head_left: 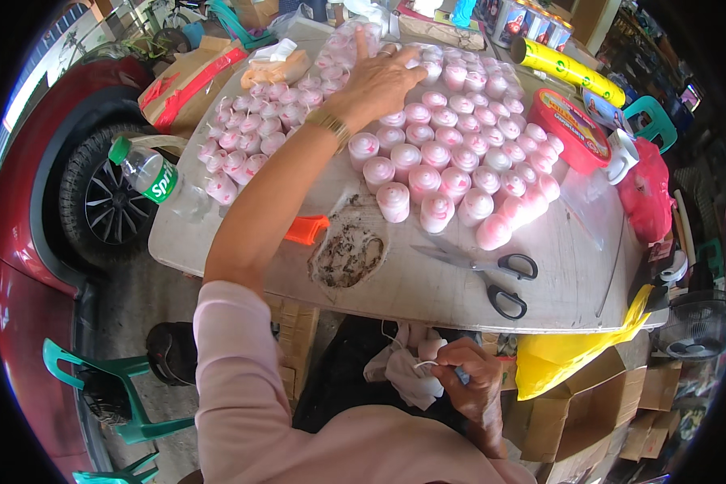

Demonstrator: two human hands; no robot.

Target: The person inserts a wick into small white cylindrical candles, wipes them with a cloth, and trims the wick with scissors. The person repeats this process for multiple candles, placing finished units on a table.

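My left hand [379, 85] stretches over the far part of the table, fingers spread, above small pink-and-white cylinders that look like candles. Below it on the right stand several rows of these candles [424, 179], with rounded swirled tops. Another cluster of candles [246, 137], with thin white wicks sticking up, is left of my forearm. Down at my lap, my right hand [472, 383] is closed, pinching a white string [424, 363] next to a pale cloth-like bundle [411, 381]. Whether anything more is inside that hand is hidden.
Black-handled scissors [484, 266] lie near the table's front edge, right of a stained dish [347, 254] and an orange object [306, 230]. A green-capped bottle [157, 177] leans at the left. A red-lidded tub [569, 129] and yellow roll [569, 71] are at right; a yellow bag [557, 351] hangs below.
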